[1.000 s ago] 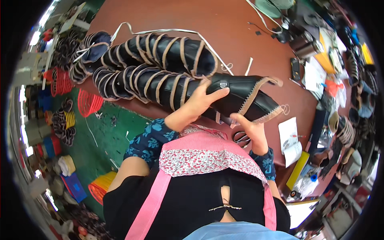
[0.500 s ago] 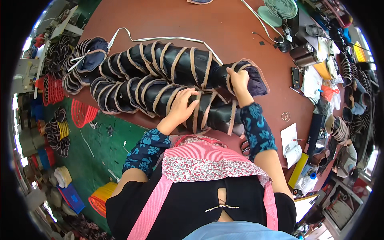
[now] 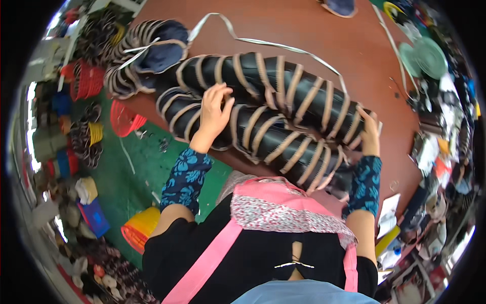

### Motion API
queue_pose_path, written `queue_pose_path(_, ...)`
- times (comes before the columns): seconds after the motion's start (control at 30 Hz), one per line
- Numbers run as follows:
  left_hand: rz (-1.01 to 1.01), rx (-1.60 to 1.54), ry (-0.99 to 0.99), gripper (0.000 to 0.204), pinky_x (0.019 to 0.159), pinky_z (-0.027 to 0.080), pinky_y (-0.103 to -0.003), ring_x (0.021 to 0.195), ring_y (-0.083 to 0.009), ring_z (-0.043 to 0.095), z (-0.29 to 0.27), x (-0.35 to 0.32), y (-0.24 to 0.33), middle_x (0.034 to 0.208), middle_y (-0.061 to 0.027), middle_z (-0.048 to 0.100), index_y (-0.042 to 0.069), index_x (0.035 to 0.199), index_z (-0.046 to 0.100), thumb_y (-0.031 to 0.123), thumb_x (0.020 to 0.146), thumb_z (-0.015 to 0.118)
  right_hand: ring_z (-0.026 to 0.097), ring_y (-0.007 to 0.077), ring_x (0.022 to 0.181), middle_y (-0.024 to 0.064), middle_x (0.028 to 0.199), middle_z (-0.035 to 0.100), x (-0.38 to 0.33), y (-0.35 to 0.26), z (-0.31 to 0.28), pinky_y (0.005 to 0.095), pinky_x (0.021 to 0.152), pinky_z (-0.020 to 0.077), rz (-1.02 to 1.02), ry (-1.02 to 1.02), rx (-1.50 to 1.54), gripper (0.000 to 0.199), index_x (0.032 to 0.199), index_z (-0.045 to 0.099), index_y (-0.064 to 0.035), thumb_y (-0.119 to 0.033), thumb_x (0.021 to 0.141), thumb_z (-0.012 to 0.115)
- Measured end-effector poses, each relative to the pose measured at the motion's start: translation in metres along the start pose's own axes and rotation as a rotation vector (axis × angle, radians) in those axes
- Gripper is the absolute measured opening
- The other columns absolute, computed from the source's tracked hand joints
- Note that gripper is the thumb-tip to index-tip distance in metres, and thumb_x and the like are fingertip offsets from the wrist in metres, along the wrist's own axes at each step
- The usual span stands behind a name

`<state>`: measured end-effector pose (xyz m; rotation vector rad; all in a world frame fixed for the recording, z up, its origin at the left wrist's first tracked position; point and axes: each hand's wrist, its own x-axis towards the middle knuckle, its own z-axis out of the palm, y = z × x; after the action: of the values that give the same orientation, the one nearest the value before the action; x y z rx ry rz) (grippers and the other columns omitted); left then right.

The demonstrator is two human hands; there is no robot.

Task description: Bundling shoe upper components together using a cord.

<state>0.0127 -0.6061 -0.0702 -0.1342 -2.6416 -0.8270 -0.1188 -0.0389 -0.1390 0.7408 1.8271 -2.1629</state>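
Two long rows of nested black leather pieces with tan edges, which look like boot uppers, lie side by side on the reddish-brown table (image 3: pixel 283 25). My right hand (image 3: pixel 371 133) holds the right end of the far row (image 3: pixel 309 96), its fingers partly hidden behind that end. Over the left part of the rows is my left hand (image 3: pixel 214 114), fingers loosely bent and thumb apart, holding nothing. The near row (image 3: pixel 258 130) runs closest to my body. At the far left, a bundle of similar pieces (image 3: pixel 164 53) with dark lining is tied with a white strip (image 3: pixel 273 44).
Red baskets (image 3: pixel 126 119) and a yellow-orange basket (image 3: pixel 142 228) stand on the green floor at left. On the right side of the table are a green fan (image 3: pixel 430 58), papers (image 3: pixel 389 210) and clutter. Another dark lined piece (image 3: pixel 340 6) lies at the far edge.
The far row now looks longer and more tightly packed at its right end, where my right hand has moved rightward. My left hand has shifted left along the rows. The whole view has swung.
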Motion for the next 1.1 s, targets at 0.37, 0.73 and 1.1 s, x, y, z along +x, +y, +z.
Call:
queue_pose_path(0.37, -0.245, 0.386, 0.087, 0.102, 0.126, 0.03, -0.06, 0.152, -0.0494, 0.04, -0.044, 0.06, -0.157, 0.159, -0.0292, 0.051, 0.001, 0.16, 0.045, 0.061, 0.087, 0.086, 0.055, 0.0305, 0.148, 0.0195, 0.164, 0.053, -0.072, 0.023, 0.036, 0.0395, 0.119, 0.0487, -0.167, 0.255, -0.108, 0.07, 0.157, 0.057, 0.0048, -0.023, 0.099, 0.083)
queue_pose_path(0.73, 0.309, 0.666, -0.498, 0.107, 0.132, 0.025, -0.064, 0.165, -0.0412, 0.03, -0.042, 0.117, -0.113, 0.18, -0.0173, 0.026, 0.034, 0.178, 0.025, -0.006, 0.089, 0.07, 0.075, 0.0169, 0.104, 0.0064, 0.12, 0.079, -0.076, 0.041, 0.043, 0.0298, 0.093, 0.0579, -0.171, 0.283, -0.018, 0.036, 0.13, 0.076, 0.003, -0.023, 0.105, 0.079)
queue_pose_path(1.1, 0.181, 0.627, -0.64, 0.062, 0.13, 0.024, -0.07, 0.166, -0.0405, 0.029, 0.028, 0.124, -0.041, 0.175, -0.0225, 0.038, 0.011, 0.158, 0.059, 0.037, 0.103, 0.065, 0.071, 0.0116, 0.095, 0.0036, 0.109, 0.077, -0.073, 0.051, 0.026, 0.0285, 0.082, 0.0557, -0.203, 0.301, -0.026, 0.035, 0.121, 0.077, 0.0041, -0.024, 0.1, 0.085)
